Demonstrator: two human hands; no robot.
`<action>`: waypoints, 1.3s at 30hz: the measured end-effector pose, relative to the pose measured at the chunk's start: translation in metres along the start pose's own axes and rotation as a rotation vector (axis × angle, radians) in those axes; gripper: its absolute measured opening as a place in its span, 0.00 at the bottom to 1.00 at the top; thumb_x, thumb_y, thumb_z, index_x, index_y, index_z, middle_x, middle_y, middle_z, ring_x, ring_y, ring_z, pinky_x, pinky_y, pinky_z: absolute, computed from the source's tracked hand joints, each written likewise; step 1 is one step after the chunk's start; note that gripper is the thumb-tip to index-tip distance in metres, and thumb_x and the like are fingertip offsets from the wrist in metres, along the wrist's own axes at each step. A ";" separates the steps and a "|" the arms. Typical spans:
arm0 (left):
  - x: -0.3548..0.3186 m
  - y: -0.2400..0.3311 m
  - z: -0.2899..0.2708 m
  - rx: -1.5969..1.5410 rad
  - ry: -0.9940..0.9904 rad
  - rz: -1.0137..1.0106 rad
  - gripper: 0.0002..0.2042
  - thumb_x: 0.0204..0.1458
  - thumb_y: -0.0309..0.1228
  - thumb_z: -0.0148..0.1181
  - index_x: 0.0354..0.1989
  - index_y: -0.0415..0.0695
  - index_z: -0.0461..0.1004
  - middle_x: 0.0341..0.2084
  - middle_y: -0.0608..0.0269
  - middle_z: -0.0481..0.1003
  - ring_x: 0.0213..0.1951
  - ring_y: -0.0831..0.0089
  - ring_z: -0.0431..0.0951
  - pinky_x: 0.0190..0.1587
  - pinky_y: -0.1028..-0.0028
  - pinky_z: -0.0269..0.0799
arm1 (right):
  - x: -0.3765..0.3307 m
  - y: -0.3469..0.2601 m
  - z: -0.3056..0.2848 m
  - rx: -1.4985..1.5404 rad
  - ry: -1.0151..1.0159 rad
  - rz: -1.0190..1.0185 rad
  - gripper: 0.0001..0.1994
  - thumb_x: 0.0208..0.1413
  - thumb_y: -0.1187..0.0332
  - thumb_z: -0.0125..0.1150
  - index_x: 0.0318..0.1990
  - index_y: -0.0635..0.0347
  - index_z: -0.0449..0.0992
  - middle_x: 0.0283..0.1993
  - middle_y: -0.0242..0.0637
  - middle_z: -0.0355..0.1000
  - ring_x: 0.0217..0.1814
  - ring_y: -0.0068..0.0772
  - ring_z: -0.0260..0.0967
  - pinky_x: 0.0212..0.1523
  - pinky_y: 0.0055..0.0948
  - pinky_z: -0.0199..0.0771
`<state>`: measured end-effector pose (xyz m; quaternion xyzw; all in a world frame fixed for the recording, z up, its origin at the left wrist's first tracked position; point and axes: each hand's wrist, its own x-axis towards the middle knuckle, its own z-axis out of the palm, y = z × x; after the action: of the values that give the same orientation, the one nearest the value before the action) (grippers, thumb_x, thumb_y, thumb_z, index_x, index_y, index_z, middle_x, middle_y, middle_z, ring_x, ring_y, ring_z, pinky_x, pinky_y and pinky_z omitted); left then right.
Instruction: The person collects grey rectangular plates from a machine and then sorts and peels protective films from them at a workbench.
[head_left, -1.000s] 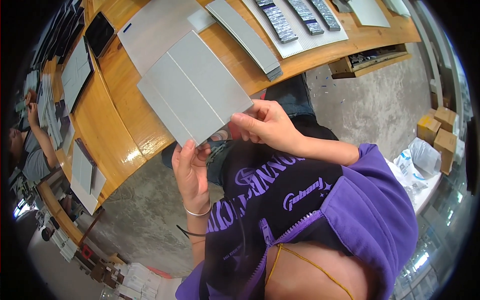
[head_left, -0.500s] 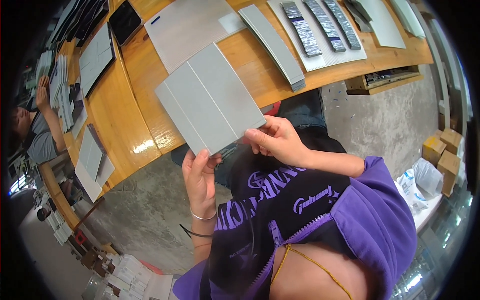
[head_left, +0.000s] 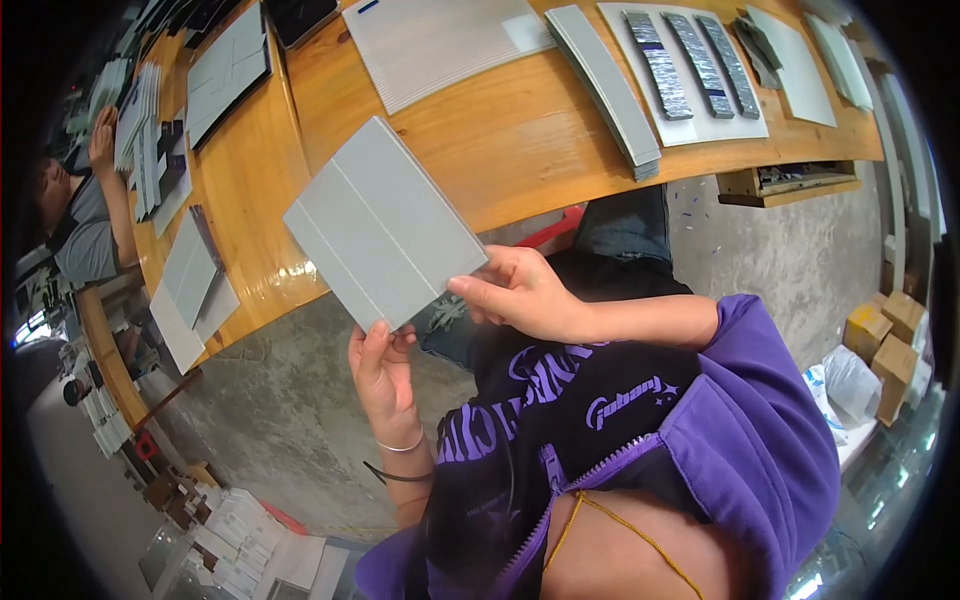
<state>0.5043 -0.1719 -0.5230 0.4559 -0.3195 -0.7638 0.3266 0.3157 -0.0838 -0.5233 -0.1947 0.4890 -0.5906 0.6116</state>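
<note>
A flat grey panel [head_left: 380,225] with two thin lengthwise creases is held over the front edge of the wooden table [head_left: 520,130]. My left hand [head_left: 380,372] pinches its near corner from below, fingers up on the underside. My right hand [head_left: 520,292] grips the panel's right near edge with thumb and fingertips. The panel lies tilted, its far corner above the tabletop.
A large grey sheet [head_left: 440,40] and a stack of grey strips [head_left: 610,85] lie further back. A white sheet carries three dark strips [head_left: 690,65]. More grey panels [head_left: 190,285] lie to the left, where another person [head_left: 85,215] works. Cardboard boxes [head_left: 885,335] stand on the concrete floor at right.
The panel has shifted right and nearer to me in the picture. Both hands stayed on its near edge and moved along with it.
</note>
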 end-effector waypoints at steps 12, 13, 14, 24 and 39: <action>0.013 0.007 -0.001 -0.080 0.022 0.003 0.12 0.52 0.29 0.56 0.42 0.36 0.69 0.34 0.59 0.75 0.32 0.74 0.75 0.36 0.78 0.73 | 0.016 0.003 0.019 0.275 0.063 0.099 0.11 0.58 0.64 0.55 0.32 0.63 0.71 0.17 0.26 0.60 0.15 0.13 0.51 0.15 0.16 0.46; 0.014 0.007 -0.001 -0.081 0.012 -0.001 0.11 0.52 0.29 0.55 0.41 0.36 0.69 0.34 0.59 0.75 0.33 0.74 0.76 0.37 0.78 0.73 | 0.015 0.001 0.020 0.290 0.048 0.104 0.11 0.58 0.64 0.54 0.32 0.64 0.71 0.17 0.26 0.59 0.15 0.13 0.50 0.15 0.16 0.46; 0.014 0.007 -0.001 -0.081 0.002 -0.007 0.10 0.53 0.28 0.55 0.41 0.37 0.69 0.34 0.60 0.75 0.33 0.74 0.76 0.37 0.78 0.73 | 0.014 0.000 0.019 0.305 0.034 0.110 0.10 0.58 0.64 0.54 0.33 0.64 0.71 0.17 0.26 0.59 0.15 0.13 0.49 0.15 0.17 0.45; 0.015 0.009 0.013 -0.144 -0.036 -0.018 0.10 0.53 0.28 0.54 0.42 0.38 0.70 0.33 0.61 0.75 0.34 0.75 0.75 0.39 0.78 0.73 | 0.032 0.011 0.022 -0.165 -0.242 0.143 0.22 0.54 0.49 0.55 0.34 0.64 0.73 0.23 0.30 0.67 0.24 0.16 0.62 0.23 0.17 0.61; 0.038 0.026 -0.016 0.366 -0.310 -0.172 0.15 0.55 0.41 0.53 0.30 0.40 0.69 0.18 0.70 0.65 0.19 0.83 0.64 0.21 0.82 0.57 | 0.056 0.033 0.041 -0.080 -0.163 0.050 0.24 0.59 0.52 0.50 0.16 0.60 0.67 0.14 0.25 0.59 0.17 0.15 0.54 0.17 0.19 0.53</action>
<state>0.5104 -0.2206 -0.5273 0.4104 -0.4587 -0.7790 0.1196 0.3575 -0.1416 -0.5529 -0.2540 0.4655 -0.5373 0.6559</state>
